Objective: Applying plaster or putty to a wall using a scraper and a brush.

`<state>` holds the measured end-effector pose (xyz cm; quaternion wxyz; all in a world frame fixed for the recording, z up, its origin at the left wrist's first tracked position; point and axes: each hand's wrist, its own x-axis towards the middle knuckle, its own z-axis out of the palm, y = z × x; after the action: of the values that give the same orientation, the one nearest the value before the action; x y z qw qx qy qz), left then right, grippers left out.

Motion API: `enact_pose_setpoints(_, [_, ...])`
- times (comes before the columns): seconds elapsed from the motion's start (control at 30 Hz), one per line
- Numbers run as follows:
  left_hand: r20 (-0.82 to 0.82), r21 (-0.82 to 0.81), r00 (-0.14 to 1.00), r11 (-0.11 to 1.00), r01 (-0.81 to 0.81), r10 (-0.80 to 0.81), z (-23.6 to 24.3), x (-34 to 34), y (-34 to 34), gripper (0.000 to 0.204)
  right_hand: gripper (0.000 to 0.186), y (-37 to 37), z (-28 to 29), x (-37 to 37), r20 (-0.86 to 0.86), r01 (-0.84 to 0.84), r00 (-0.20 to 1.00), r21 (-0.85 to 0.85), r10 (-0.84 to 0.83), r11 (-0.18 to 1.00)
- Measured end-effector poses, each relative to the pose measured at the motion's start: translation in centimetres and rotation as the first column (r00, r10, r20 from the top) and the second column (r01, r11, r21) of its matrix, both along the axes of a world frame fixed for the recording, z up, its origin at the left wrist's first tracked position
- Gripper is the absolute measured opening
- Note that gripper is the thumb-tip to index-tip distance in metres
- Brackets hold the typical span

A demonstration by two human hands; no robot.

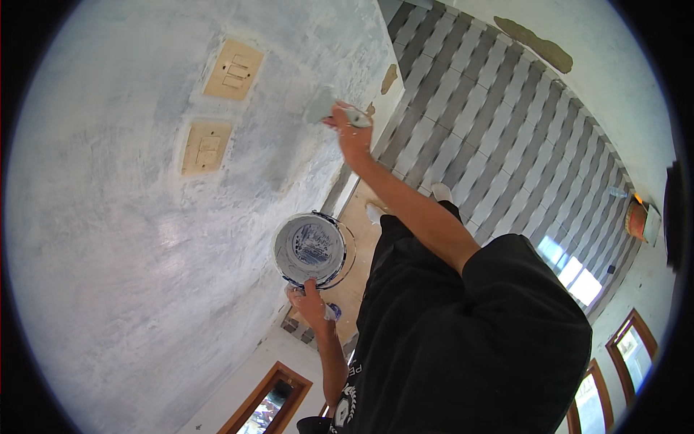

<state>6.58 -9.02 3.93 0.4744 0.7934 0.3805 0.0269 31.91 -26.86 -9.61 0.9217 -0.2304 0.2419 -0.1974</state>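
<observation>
My left hand [312, 307] grips the rim of a round bucket [283, 249] at its near side, thumb over the edge. White-grey paste is smeared over the bucket's inside and bottom, and its thin wire handle hangs to the right. Farther up, my right hand [353, 134] is closed around a putty knife [320, 105], whose pale, blurred blade is at the wall [137, 253]. I cannot tell whether the blade touches it. Whitish, uneven plaster coats this wall. Specks of paste stick to both hands.
Two cream switch plates [233, 69] are set in the wall at the upper left. A tan board or ledge [359, 239] lies below the bucket. Patterned grey-white tiles [477, 123] cover the floor. A reddish container [636, 219] stands far right; wood-framed windows [269, 401] show low in view.
</observation>
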Motion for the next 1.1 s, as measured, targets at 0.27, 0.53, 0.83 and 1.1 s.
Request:
enact_pose_setpoints(0.27, [-0.034,0.084,0.999,0.996,0.022,-0.019,0.6,0.6,-0.4,0.028,0.028,-1.7,9.8,-2.2,0.144,-0.137,0.981,0.062,0.127,0.989])
enact_pose_setpoints(0.53, [0.101,-0.023,0.995,1.000,0.012,-0.009,-0.6,1.0,0.2,0.032,0.024,-1.6,-4.9,-1.4,-0.053,-0.065,0.996,0.020,0.066,0.998])
enact_pose_setpoints(0.83, [0.118,-0.108,0.993,0.994,0.027,-0.014,-0.8,0.2,0.0,0.034,0.028,0.0,-1.9,1.3,-0.111,0.028,0.993,-0.014,-0.030,1.000])
enact_pose_setpoints(1.1, [0.118,-0.109,0.993,0.994,0.001,0.012,-0.3,0.2,-0.4,0.034,0.029,-3.2,6.4,-0.9,0.158,-0.091,0.984,0.067,0.080,0.994])
